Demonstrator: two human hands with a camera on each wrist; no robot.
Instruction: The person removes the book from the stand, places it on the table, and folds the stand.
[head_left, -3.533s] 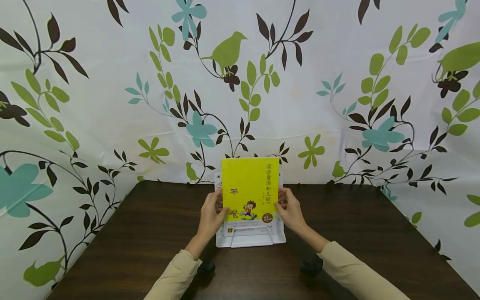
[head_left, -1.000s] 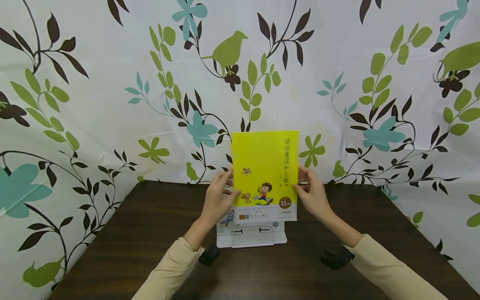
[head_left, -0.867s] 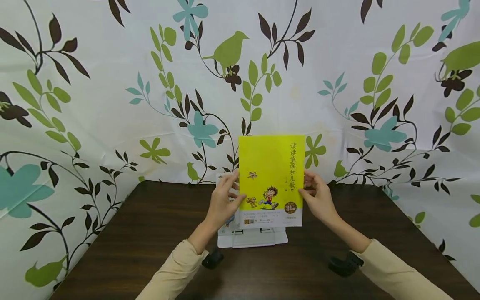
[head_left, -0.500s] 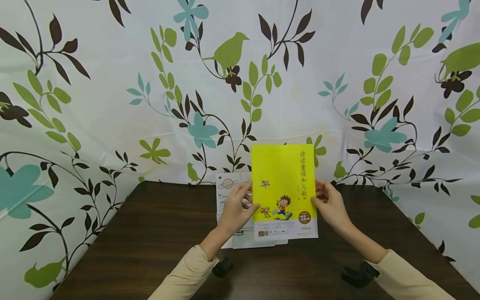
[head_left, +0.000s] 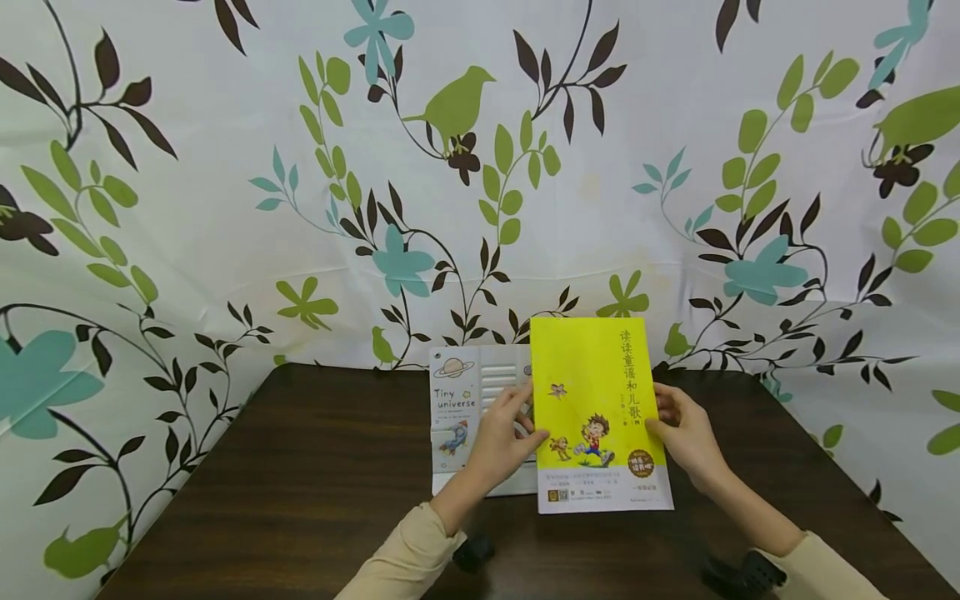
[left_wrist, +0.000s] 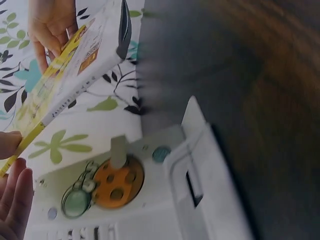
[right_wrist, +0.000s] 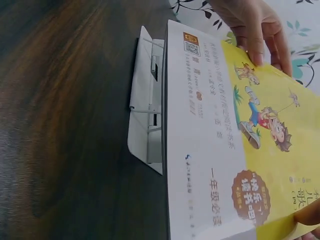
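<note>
A yellow and white book (head_left: pixel 592 400) hangs upright above the table, its cover with a running cartoon child facing me. My left hand (head_left: pixel 506 437) pinches its left edge, thumb in front and fingers behind. On the opposite edge my right hand (head_left: pixel 690 433) grips it the same way. Behind and left of the book stands a white book stand (head_left: pixel 453 400) printed "Tiny universe"; the book and my left hand cover its right part. In the left wrist view the book's spine (left_wrist: pixel 70 100) shows, and the stand's lower ledge (left_wrist: pixel 200 185) lies below it.
The dark wooden table (head_left: pixel 315 483) spreads to both sides of the stand. A white cloth (head_left: pixel 225 208) with leaves and birds hangs behind the table's far edge. Black wrist cameras (head_left: pixel 474 552) sit below both forearms.
Both hands have lifted the book off the stand, then moved it right and lowered it towards me. More of the stand's printed left side is now uncovered.
</note>
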